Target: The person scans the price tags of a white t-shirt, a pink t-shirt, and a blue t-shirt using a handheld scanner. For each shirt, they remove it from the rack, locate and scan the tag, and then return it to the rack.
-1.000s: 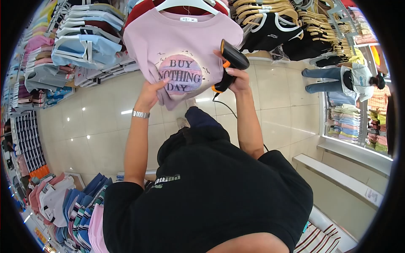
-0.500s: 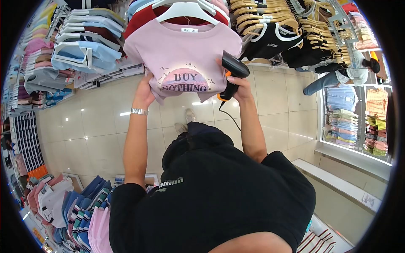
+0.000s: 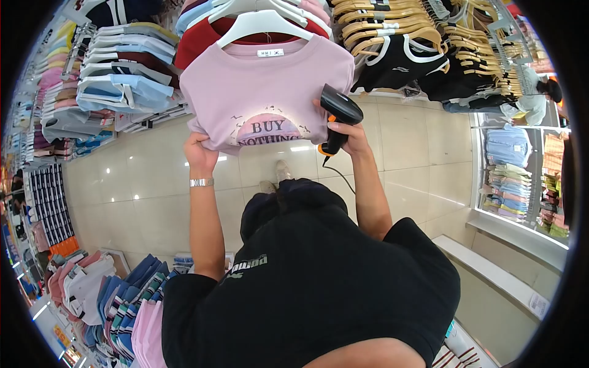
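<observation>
A pink shirt (image 3: 257, 86) printed "BUY NOTHING" hangs on a white hanger (image 3: 265, 27) at the front of a rack. My left hand (image 3: 200, 152) is closed on the shirt's lower left edge, its fingers partly hidden by cloth. In my right hand (image 3: 350, 135) is a black and orange handheld scanner (image 3: 341, 105), held by its handle in front of the shirt's right side. A cable runs down from the scanner. Some right fingertips lie behind the scanner, by the cloth.
Black tops (image 3: 399, 61) on wooden hangers are right of the shirt. Light blue shirts (image 3: 126, 92) hang at left, more clothes (image 3: 144, 325) at lower left. A white shelf (image 3: 491, 270) stands at right. Another person (image 3: 532, 101) is partly visible at upper right.
My left hand has moved down and slightly left, drawing the shirt's lower left edge with it. The scanner and my right hand are slightly lower. The hanger and neck label show larger.
</observation>
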{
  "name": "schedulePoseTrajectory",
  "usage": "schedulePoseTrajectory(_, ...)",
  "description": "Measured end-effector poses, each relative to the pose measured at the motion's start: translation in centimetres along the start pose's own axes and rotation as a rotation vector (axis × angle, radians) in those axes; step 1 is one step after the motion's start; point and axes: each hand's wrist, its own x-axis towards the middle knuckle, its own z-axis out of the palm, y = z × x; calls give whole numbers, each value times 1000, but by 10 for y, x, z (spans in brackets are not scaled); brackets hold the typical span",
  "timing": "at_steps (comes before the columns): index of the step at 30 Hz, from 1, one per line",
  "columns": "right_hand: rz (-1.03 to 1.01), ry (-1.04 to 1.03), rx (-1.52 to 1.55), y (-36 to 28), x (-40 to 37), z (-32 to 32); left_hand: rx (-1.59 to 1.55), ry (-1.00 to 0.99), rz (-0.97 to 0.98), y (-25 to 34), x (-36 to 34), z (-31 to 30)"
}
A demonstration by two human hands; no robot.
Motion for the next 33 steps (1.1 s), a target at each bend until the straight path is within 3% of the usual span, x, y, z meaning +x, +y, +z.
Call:
schedulePoseTrajectory(4,-1,7,-33,5,6,-10,-41,-36,21,-1,-6,28)
schedulePoseTrajectory(7,12,4,-87,-5,7,-4,377,176,100,-13,-9,51)
schedulePoseTrajectory(10,-7,94,-94,-7,7,-3,612,201,172,-6,-4,37)
schedulePoseTrajectory(17,-51,180,49,-12,10,-16,709,291,370,23,8,12)
schedulePoseTrajectory(19,-88,91,65,-25,10,-8,718,319,384,32,10,11)
schedulePoseTrajectory(25,-104,99,49,-22,19,1,640,293,386,38,21,4)
schedulePoseTrajectory(33,128,34,-5,17,14,8,553,167,41,-2,4,11)
